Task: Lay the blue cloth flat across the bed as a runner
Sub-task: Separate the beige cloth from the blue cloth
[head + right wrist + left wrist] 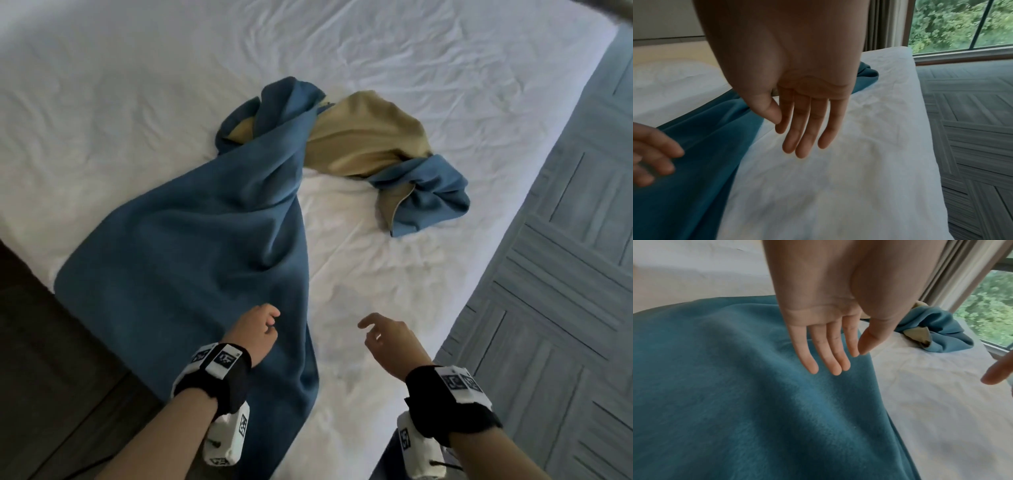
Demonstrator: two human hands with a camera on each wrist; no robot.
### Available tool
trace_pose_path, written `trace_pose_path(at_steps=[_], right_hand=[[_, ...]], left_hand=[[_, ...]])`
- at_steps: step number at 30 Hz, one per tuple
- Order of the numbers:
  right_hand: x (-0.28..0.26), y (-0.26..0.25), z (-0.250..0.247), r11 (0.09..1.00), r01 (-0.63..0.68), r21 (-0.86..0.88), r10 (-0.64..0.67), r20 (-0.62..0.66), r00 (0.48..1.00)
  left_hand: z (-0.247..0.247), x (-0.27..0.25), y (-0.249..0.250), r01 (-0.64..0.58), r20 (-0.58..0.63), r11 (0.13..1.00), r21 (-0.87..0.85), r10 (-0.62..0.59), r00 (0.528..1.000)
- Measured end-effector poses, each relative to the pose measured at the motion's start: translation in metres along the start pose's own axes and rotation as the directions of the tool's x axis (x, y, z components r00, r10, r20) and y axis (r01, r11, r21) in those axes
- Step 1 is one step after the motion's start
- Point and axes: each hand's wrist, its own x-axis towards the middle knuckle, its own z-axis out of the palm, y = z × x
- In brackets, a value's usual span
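Note:
The blue cloth [191, 246] with a tan underside lies twisted on the white bed [411, 281]. Its near part spreads flat and hangs over the bed's front edge. Its far part is bunched, tan side up, and ends in a blue knot at the right [424, 198]. My left hand [262, 325] hovers just above the near blue cloth [735, 386], fingers straight in the left wrist view [836, 358], holding nothing. My right hand [383, 337] hangs over the bare sheet [838, 178] to the right of the cloth [684, 186], fingers straight [803, 141] and empty.
Grey patterned carpet [555, 274] runs along the bed's right side. Dark wood floor [41, 359] lies at the left of the bed's near corner. A window [962, 24] with curtains stands beyond the far end of the bed.

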Motion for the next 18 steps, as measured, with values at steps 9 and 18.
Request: trace_pose_path(at_steps=[9,18], right_hand=[[0.046,0.062,-0.072,0.984,0.164,0.075,-0.176,0.187,0.966],[0.083,0.096,-0.161,0.975,0.224,0.013,-0.218,0.29,0.932]], left_hand=[[0.054,-0.011,0.063,0.204,-0.105,0.966,-0.158,-0.222,0.969],[0.12,-0.013,0.149,0.254,-0.078,0.86,-0.443,-0.319,0.945]])
